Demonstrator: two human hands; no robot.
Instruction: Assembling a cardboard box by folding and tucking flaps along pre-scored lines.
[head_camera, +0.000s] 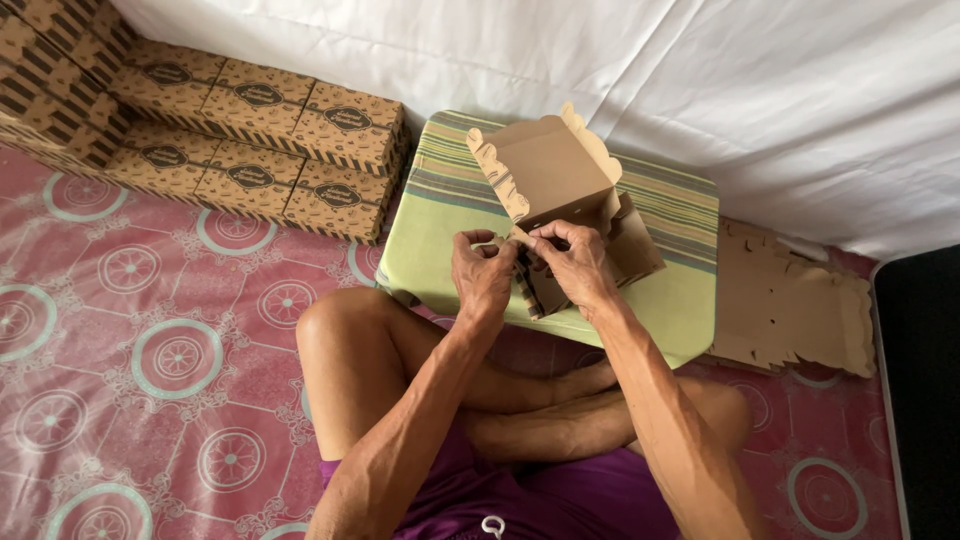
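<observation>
Brown cardboard box (560, 190) flap pinched between left hand (483, 275) and right hand (578, 262)

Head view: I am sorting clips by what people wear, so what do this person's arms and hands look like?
Both arms are bare up to where the picture ends, with no sleeves in sight. The left hand and the right hand carry no gloves, and no rings, watch or bands show. The forearms look lean and sinewy. Purple shorts with a white drawstring show below.

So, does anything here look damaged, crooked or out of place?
Nothing stands out. Both hands, left hand and right hand, pinch a flap of the half-folded brown cardboard box; the finished patterned boxes are stacked neatly.
</observation>
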